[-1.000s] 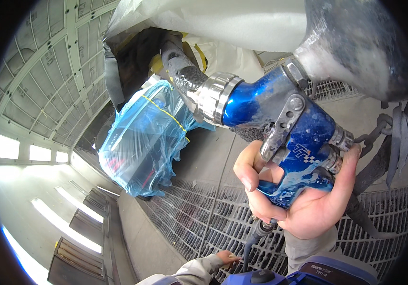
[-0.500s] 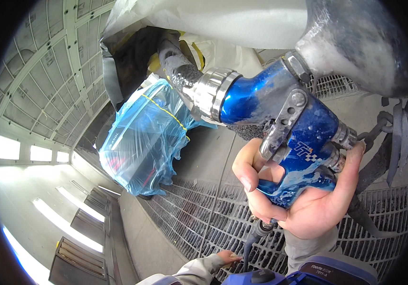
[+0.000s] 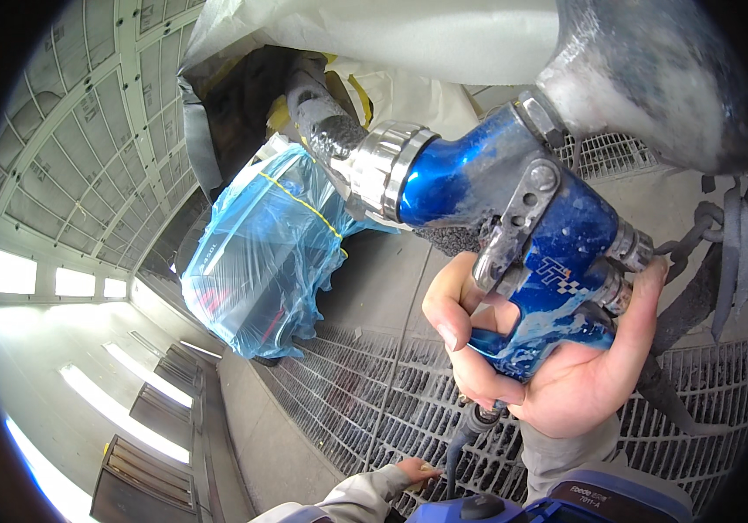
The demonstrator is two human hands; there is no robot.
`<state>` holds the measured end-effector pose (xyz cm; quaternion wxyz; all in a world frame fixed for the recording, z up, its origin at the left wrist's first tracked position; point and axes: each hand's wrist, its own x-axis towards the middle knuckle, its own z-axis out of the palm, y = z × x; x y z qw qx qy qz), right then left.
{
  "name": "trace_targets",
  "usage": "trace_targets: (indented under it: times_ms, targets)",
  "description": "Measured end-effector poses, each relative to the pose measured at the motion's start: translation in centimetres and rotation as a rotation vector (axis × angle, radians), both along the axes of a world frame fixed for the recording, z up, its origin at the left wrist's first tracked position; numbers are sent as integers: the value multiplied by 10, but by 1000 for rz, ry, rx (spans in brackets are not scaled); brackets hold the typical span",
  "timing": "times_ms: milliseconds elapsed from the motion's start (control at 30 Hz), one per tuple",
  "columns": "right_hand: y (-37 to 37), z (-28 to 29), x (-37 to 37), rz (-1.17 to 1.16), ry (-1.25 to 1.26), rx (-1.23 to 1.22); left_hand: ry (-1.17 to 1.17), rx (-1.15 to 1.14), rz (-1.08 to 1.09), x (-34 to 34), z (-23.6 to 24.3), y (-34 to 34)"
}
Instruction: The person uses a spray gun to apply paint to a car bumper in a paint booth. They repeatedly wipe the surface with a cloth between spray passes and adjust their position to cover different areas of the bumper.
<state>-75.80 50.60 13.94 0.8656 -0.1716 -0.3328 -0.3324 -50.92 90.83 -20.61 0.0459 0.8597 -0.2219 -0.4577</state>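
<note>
We see a glossy blue metal spray gun (image 3: 570,231) smeared with pale residue, its ribbed silver round cap (image 3: 389,166) aimed to the upper left and a cloudy, grey-smeared cup (image 3: 653,96) on top; beyond it hangs the edge of a white paper sheet (image 3: 409,30), and grey floor (image 3: 384,283) shows between the gun's handle and a blue plastic-wrapped form (image 3: 256,253). The gun lies in our bare right hand (image 3: 570,388), fingers (image 3: 449,307) curled round handle and trigger, thumb against the rear knobs; our left hand (image 3: 414,471) sits low, its grasp too small to tell.
</note>
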Motion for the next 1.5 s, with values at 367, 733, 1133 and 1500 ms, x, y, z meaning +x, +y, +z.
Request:
trace_targets:
  times_ms: [367, 733, 1133, 1500]
  targets:
    - [-1, 1, 0, 0, 3, 3, -4, 2, -40, 7, -8, 6]
    - [0, 2, 0, 12, 51, 3, 41, 18, 25, -1, 4, 1]
    - [3, 3, -3, 40, 54, 26, -12, -5, -16, 20, -31, 27]
    - [-21, -17, -6, 60, 117, -270, 55, -8, -6, 22, -4, 33]
